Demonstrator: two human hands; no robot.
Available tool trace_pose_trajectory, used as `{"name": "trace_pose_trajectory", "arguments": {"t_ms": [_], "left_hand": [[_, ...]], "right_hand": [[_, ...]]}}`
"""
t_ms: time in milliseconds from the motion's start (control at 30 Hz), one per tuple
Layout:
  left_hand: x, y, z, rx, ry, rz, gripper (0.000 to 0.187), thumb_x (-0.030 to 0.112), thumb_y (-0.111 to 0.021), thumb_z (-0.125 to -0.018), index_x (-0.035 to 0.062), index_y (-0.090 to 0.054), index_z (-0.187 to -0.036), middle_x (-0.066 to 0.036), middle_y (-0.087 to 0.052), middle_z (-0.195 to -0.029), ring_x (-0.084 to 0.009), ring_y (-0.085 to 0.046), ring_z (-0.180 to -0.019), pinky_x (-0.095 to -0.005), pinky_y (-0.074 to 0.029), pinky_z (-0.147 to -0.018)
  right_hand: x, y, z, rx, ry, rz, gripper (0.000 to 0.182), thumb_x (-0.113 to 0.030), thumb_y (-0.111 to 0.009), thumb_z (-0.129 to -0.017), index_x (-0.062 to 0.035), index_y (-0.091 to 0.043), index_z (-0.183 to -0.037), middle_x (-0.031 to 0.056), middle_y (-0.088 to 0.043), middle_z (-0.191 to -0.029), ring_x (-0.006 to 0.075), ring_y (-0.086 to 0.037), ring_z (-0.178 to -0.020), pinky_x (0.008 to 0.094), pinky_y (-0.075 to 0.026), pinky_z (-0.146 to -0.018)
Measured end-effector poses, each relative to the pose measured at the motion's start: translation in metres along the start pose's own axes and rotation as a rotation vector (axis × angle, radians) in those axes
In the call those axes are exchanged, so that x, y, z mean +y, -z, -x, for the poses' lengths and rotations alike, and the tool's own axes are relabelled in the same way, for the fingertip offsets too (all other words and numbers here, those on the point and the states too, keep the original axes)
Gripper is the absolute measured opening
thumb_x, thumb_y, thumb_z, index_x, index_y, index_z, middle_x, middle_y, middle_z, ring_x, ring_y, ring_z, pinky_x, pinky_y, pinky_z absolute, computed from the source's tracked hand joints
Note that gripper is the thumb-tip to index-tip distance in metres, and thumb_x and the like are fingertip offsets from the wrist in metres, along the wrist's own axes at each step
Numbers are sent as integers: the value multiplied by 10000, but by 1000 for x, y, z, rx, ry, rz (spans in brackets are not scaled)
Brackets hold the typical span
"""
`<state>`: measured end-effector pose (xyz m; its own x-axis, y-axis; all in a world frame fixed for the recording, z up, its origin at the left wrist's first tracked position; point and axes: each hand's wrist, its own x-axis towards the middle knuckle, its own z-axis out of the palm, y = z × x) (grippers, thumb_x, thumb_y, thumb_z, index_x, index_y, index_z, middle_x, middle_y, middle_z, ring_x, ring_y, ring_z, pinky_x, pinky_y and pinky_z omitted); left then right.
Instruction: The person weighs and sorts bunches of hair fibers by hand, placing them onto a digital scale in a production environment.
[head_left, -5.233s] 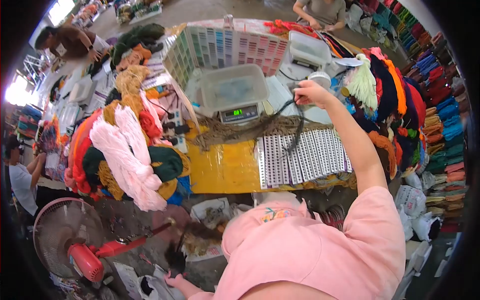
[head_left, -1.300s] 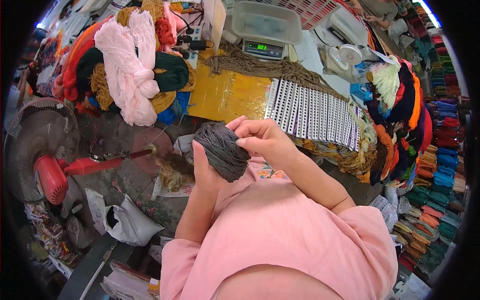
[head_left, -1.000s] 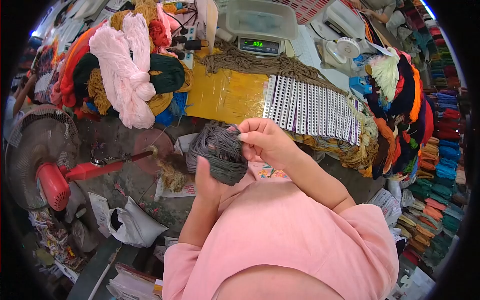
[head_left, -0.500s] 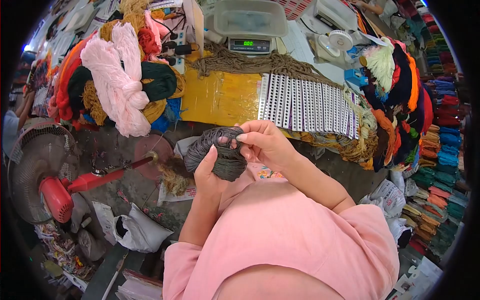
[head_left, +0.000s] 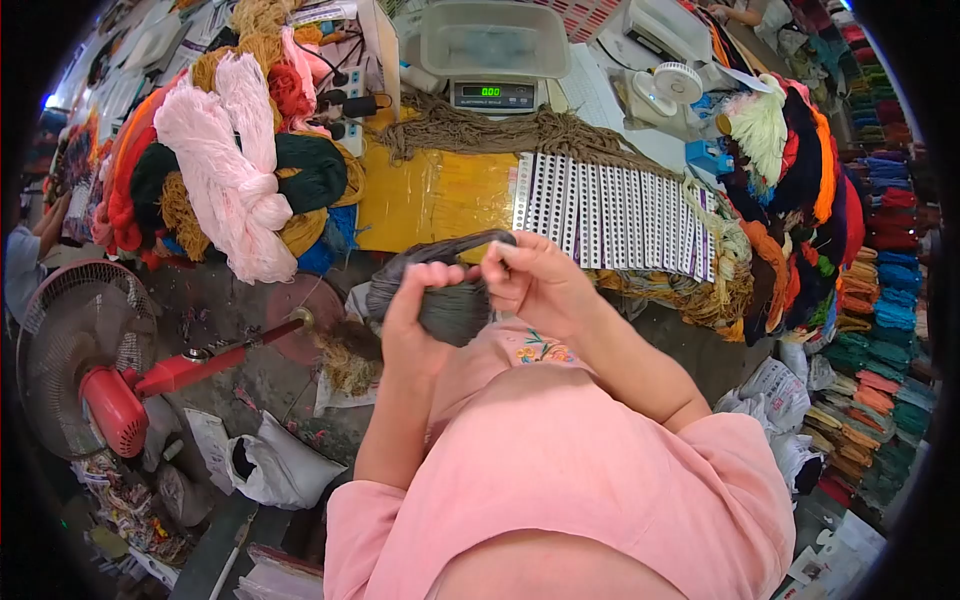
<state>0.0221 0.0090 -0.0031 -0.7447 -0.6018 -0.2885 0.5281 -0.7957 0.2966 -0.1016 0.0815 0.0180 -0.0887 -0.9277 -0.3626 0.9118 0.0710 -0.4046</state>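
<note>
While your left hand [head_left: 415, 325] and right hand [head_left: 535, 285] clamp fingers on the grey yarn hank [head_left: 440, 300], it hangs just short of the desk [head_left: 430, 200] edge, above open floor [head_left: 240, 370].

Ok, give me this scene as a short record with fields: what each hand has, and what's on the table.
left hand: grips the dark grey yarn bundle from below
right hand: pinches the bundle's top with its fingers
table: yellow top
on table: scale under a clear tub, white punched strips, brown yarn, pink skeins
floor, left: red fan
</note>
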Motion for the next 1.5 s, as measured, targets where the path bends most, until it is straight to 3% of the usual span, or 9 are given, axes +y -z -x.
{"name": "trace_pose_trajectory", "arguments": {"t_ms": [233, 300, 367, 433, 467, 700, 867, 1233, 1500], "left_hand": [[110, 125, -5, -48, -198, 730, 210, 59, -355, -769, 112, -363, -567, 25, -385, -468, -61, -398, -492, -251, -365, -593], [133, 173, 9, 587, -544, 227, 241, 73, -358, -769, 120, -349, -534, 23, -379, -467, -76, -402, -501, -287, -361, -650], [161, 242, 33, 754, -625, 214, 249, 61, -374, -745, 129, -330, -509, 15, -377, -468, -109, -415, -525, -317, -347, -710], [206, 374, 87, 343, -551, 338, 186, -65, -459, -512, 42, -481, -663, -105, -521, -777, -259, -483, -788, -458, -330, -820], [209, 350, 93, 784, -741, 274, 175, -59, -451, -484, 49, -456, -621, -91, -495, -720, -250, -475, -747, -441, -333, -817], [237, 330, 176, 1135, -1254, 204, 183, -26, -479, -496, 69, -434, -646, -40, -410, -600, -193, -449, -621, -326, -415, -643], [147, 289, 123, 917, -778, 90, 163, 89, -510, -717, 110, -410, -591, 40, -348, -466, -112, -390, -526, -267, -382, -599], [79, 221, 107, 516, -364, 169, 161, 159, -410, -810, 51, -515, -867, 20, -366, -495, -90, -411, -471, -327, -442, -633], [43, 176, 101, 501, -261, 155, 139, 212, -423, -801, 91, -489, -817, -77, -491, -971, -170, -508, -741, -395, -454, -637]], "right_hand": [[-102, 66, 1, 367, 177, 149, 74, -107, -508, -754, -45, -480, -725, -29, -383, -531, 51, -328, -399, 177, -309, -386], [-147, 112, 1, 306, 200, -245, 76, -46, -463, -770, 18, -429, -747, -5, -347, -507, 68, -333, -426, 201, -389, -465], [-182, 134, 4, 544, 384, -22, 61, -33, -450, -770, 21, -423, -762, 1, -335, -497, 77, -319, -412, 288, -471, -618], [-222, 169, 4, 644, 488, 55, 54, -29, -452, -764, 15, -423, -753, 2, -327, -487, 82, -315, -403, 401, -454, -736], [-243, 181, 5, 691, 556, 72, 52, -28, -450, -764, 10, -421, -745, 1, -320, -479, 80, -308, -393, 414, -456, -720], [-329, 173, 9, 764, 711, 393, 80, -72, -464, -766, 6, -449, -761, -12, -294, -474, 83, -299, -382, 388, -457, -689], [-246, 93, -48, 440, 167, 703, 113, -106, -489, -760, -1, -509, -796, 17, -479, -592, 109, -479, -494, 323, -485, -590], [-417, 63, -100, 497, 887, 866, 103, -107, -479, -762, -12, -516, -750, 44, -523, -650, 108, -518, -561, 258, -483, -578], [-304, 38, -175, 124, 430, 874, 109, -109, -499, -757, -1, -509, -746, 53, -514, -631, 125, -519, -541, 262, -476, -545]]}}
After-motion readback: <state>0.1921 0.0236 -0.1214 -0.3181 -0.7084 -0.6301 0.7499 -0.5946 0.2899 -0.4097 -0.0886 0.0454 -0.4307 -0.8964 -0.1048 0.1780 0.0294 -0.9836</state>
